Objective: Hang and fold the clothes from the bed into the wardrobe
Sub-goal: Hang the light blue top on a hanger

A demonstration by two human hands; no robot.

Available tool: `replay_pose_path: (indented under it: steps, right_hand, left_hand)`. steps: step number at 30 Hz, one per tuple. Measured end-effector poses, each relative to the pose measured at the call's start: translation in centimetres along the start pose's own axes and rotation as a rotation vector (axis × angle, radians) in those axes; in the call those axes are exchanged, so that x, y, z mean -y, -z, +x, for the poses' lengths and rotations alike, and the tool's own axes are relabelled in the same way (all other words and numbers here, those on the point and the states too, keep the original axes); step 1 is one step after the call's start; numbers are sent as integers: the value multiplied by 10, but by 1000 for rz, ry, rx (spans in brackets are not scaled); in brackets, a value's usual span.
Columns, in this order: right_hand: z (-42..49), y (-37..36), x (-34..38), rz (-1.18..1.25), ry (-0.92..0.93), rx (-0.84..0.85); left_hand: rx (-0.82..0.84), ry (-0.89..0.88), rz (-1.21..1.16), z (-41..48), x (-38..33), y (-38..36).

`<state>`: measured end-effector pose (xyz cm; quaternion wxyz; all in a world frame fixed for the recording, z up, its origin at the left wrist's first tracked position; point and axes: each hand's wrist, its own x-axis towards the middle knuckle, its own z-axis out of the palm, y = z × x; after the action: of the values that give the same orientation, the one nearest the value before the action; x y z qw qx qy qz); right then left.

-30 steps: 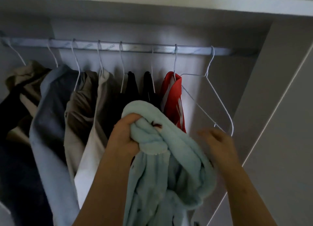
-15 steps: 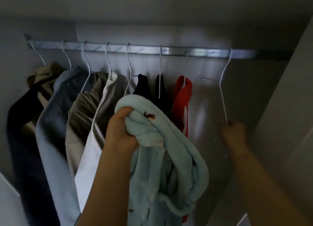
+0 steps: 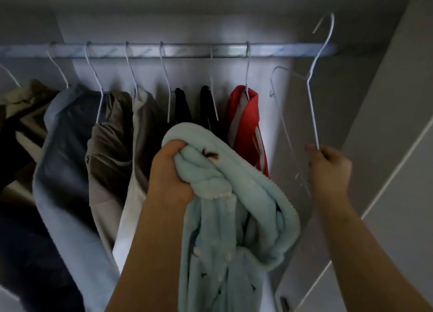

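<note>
The left hand [image 3: 173, 171] is clenched around a bunched pale-blue fleece garment [image 3: 234, 206] before the wardrobe rail [image 3: 187, 50], while the right hand [image 3: 328, 169] pinches a white wire hanger [image 3: 312, 87], its hook clear above the rail.

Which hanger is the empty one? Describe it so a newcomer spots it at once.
Find the rail across the wardrobe, then look past its right end. The empty hanger is there, in the right hand. Unlike the others, its hook is off the rail, above it, and it carries no garment.
</note>
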<state>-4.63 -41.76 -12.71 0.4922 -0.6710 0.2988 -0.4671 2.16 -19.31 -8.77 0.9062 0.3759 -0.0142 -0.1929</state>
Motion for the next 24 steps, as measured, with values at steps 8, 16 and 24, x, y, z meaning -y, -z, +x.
replay_pose_path:
  steps: [8,16,24]
  right_hand:
    - [-118,64,-13,96,-76,-144]
    - [-212,137,-1,73,-4,-152]
    - [-289,246,9,-68,80,11]
  left_hand:
    - [101,208,-51,-53,12,26]
    - [291,223,397,-134,28,22]
    - [405,297,476,-235,82,8]
